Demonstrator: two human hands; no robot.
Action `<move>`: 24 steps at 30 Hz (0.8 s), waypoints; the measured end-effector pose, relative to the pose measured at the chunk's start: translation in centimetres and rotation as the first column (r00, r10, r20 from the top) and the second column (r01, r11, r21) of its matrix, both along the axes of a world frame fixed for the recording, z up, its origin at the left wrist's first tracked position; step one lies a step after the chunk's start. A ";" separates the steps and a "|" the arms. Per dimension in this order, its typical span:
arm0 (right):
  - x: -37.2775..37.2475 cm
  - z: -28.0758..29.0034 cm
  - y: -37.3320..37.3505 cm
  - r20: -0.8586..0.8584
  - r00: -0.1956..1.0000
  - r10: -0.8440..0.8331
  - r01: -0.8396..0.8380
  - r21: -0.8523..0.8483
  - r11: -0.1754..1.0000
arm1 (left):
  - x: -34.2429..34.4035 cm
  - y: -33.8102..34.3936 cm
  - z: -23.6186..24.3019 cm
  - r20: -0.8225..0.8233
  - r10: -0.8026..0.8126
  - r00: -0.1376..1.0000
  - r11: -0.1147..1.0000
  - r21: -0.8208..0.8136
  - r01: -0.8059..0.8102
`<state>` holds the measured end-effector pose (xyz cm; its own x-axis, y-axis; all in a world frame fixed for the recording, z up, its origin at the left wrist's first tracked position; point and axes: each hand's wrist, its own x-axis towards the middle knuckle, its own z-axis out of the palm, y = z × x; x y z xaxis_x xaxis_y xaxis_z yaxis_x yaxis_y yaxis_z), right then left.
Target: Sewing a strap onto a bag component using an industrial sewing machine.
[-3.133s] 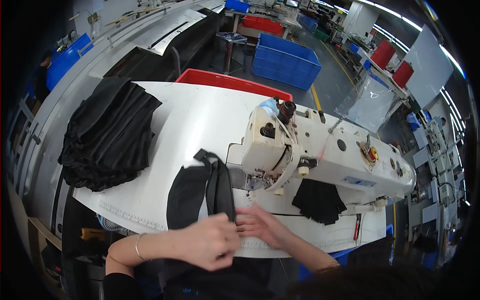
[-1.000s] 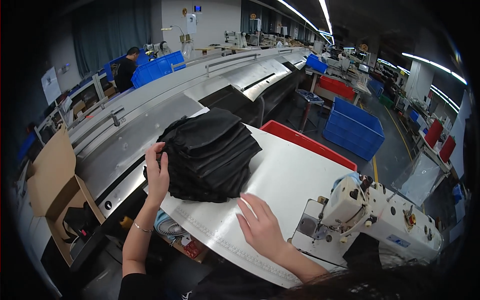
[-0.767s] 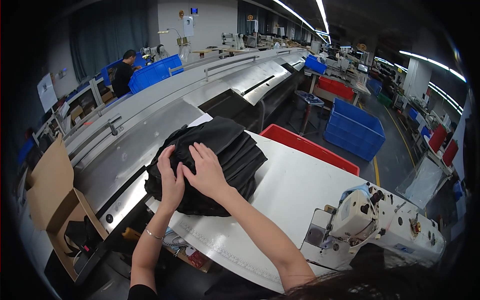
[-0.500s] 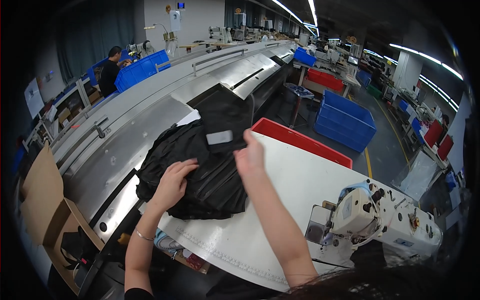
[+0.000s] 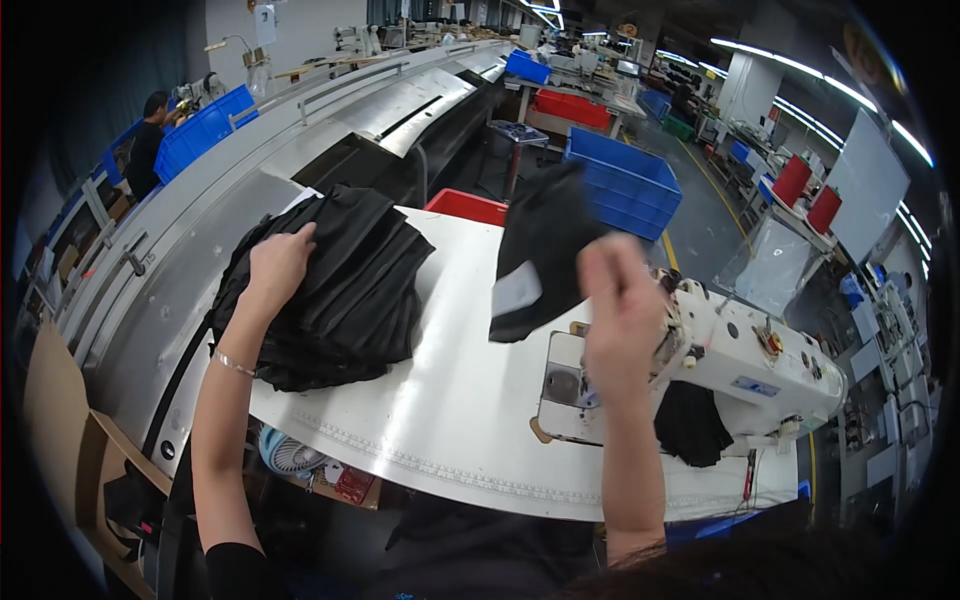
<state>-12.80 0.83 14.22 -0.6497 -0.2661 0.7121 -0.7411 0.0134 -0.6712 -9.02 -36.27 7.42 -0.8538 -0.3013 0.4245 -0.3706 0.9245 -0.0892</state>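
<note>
My right hand (image 5: pixel 625 290), slightly blurred, grips a black fabric piece (image 5: pixel 545 240) with a white patch on it, raised above the white tabletop (image 5: pixel 468 380) just left of the sewing machine (image 5: pixel 745 350). My left hand (image 5: pixel 280 262) rests on the big pile of black fabric (image 5: pixel 350 300) at the table's left; its fingers are bent, and I cannot tell whether they grip a layer. Another black piece (image 5: pixel 690 425) lies under the machine arm, with a small red-handled tool (image 5: pixel 748 475) to its right.
A red bin (image 5: pixel 465 206) is behind the table and a blue crate (image 5: pixel 640 185) stands beyond. A metal conveyor (image 5: pixel 215 260) runs along the left, with an open cardboard box (image 5: pixel 75 420) nearby. A co-worker (image 5: pixel 145 150) works at far left. A fan (image 5: pixel 290 450) sits below the table.
Compared with half a second ago, my right hand has lifted the patched piece off the pile and carried it rightward. My left hand stays on the pile. The view has turned rightward.
</note>
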 end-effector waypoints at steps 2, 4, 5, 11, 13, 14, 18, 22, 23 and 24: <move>2.1 -6.1 0.8 -0.296 0.916 0.270 -0.174 0.313 0.934 | 0.4 4.7 0.8 -0.400 -0.249 0.882 0.959 0.023 0.281; 5.7 -12.0 2.2 -0.280 0.866 0.414 -0.208 0.550 0.808 | 0.8 13.2 1.3 -0.439 -0.386 0.811 0.704 0.427 0.567; 7.6 -14.5 2.8 -0.248 0.863 0.440 -0.194 0.642 0.742 | 1.5 17.0 0.5 -0.445 -0.488 0.751 0.437 0.621 0.651; 13.1 -18.9 -0.1 -0.376 0.807 0.455 0.028 0.794 0.607 | 3.5 28.6 -9.1 0.154 -0.790 0.593 0.589 0.458 0.666; 13.3 -18.4 0.0 -0.348 0.827 0.442 0.042 0.821 0.569 | 3.1 29.2 -9.9 0.290 -0.706 0.646 0.706 0.352 0.614; 13.1 -17.4 0.4 -0.407 0.800 0.441 -0.022 0.714 0.700 | 2.7 28.8 -10.0 0.233 -0.713 0.662 0.690 0.407 0.599; 11.3 -16.2 5.3 -0.502 0.672 0.545 -0.207 0.580 0.788 | 3.5 24.9 -9.6 -0.128 -0.538 0.833 0.259 0.916 0.308; 6.0 -16.1 8.0 -0.624 0.649 0.435 0.167 0.675 0.719 | 4.8 24.0 -7.5 -0.185 -0.390 0.902 0.213 0.935 0.284; 4.6 -15.8 7.7 -0.680 0.623 0.388 0.306 0.668 0.678 | 5.1 24.2 -6.4 -0.182 -0.430 0.884 0.423 0.825 0.375; 3.5 -16.2 7.1 -0.679 0.621 0.391 0.301 0.668 0.681 | 5.3 24.7 -5.6 -0.238 -0.446 0.862 0.492 0.740 0.459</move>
